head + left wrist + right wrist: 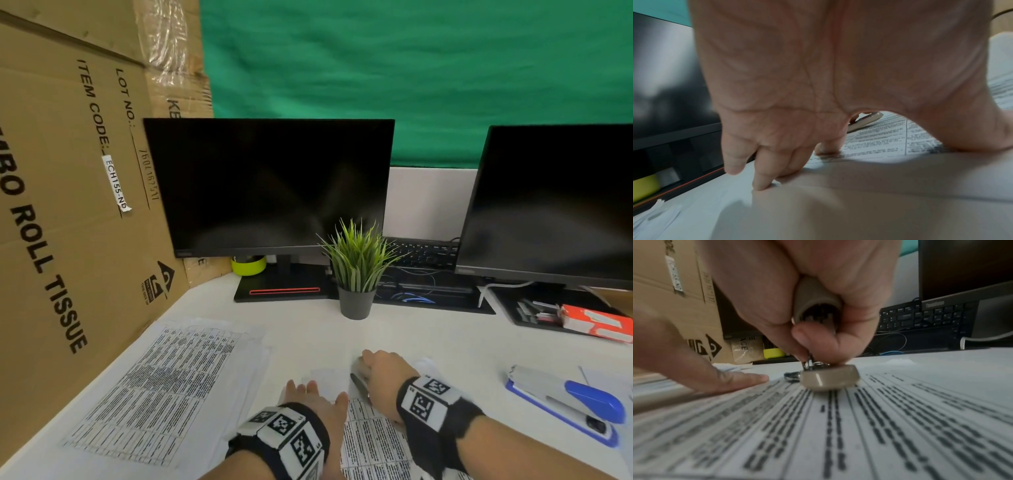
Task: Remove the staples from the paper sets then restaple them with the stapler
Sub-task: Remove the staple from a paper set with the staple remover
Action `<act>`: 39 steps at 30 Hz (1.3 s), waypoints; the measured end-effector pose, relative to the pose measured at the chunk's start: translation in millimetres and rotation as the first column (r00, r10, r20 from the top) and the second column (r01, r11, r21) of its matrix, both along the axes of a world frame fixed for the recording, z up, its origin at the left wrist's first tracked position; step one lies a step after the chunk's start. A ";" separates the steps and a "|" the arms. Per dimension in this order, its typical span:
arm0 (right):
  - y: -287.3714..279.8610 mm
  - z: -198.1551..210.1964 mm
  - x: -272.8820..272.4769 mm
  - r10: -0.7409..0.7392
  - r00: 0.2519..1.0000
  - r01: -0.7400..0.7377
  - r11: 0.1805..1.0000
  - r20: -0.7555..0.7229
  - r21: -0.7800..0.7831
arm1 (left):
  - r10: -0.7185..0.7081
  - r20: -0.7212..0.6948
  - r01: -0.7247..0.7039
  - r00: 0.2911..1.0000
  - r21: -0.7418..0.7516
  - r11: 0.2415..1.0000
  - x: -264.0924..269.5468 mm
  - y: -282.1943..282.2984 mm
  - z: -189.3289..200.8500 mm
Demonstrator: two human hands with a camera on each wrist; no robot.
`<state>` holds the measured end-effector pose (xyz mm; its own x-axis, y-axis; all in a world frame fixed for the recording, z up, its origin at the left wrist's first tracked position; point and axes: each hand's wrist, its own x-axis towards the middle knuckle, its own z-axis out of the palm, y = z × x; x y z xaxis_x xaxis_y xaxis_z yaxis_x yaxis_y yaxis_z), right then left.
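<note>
A printed paper set (371, 442) lies on the white desk in front of me. My left hand (310, 389) presses flat on its upper left part, fingers spread (760, 183). Just to the right, my right hand (368, 363) grips a beige staple remover (829, 378), whose lower pad rests on the sheet near the top edge; its metal claws (791, 377) touch the paper. The staple itself is too small to make out. The remover (865, 121) also shows past my left palm. A blue and grey stapler (579, 404) lies to the right, untouched. Another printed paper stack (164, 387) lies at the left.
A large cardboard box (68, 205) walls off the left side. Two dark monitors (270, 185) (555, 202) stand at the back, with a potted plant (358, 274) between them and a keyboard (424, 253) behind it. A red and white box (596, 325) sits at the far right.
</note>
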<state>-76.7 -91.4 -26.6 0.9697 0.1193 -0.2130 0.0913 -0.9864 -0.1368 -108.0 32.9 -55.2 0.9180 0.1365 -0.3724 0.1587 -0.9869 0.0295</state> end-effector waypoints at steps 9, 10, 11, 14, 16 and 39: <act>8.9 -8.3 16.1 -0.096 0.995 0.097 0.994 -0.032 0.053 | 0.011 -0.001 -0.011 1.000 0.018 1.000 0.7 -1.7 -0.3; 9.5 -8.6 16.7 -0.098 0.995 0.100 0.993 -0.032 0.057 | 0.018 0.009 -0.019 1.000 0.024 1.000 0.6 -2.7 -0.2; 10.3 -8.3 17.9 -0.103 0.994 0.104 0.993 -0.032 0.059 | 0.026 0.019 -0.027 0.999 0.029 0.999 1.3 -3.7 -1.7; 10.7 -5.6 20.8 -0.071 0.997 0.072 0.997 -0.026 0.035 | 0.026 0.010 -0.026 1.000 0.054 0.998 1.3 -4.7 -2.1; 12.7 -2.9 21.8 -0.059 0.998 0.059 0.998 -0.021 0.026 | 0.025 -0.013 -0.024 1.000 0.060 0.998 2.7 -4.1 1.2; -35.6 23.6 13.9 -0.035 0.999 0.033 0.926 -0.003 0.375 | -0.007 0.008 0.007 1.000 0.044 0.999 4.5 -3.4 -1.6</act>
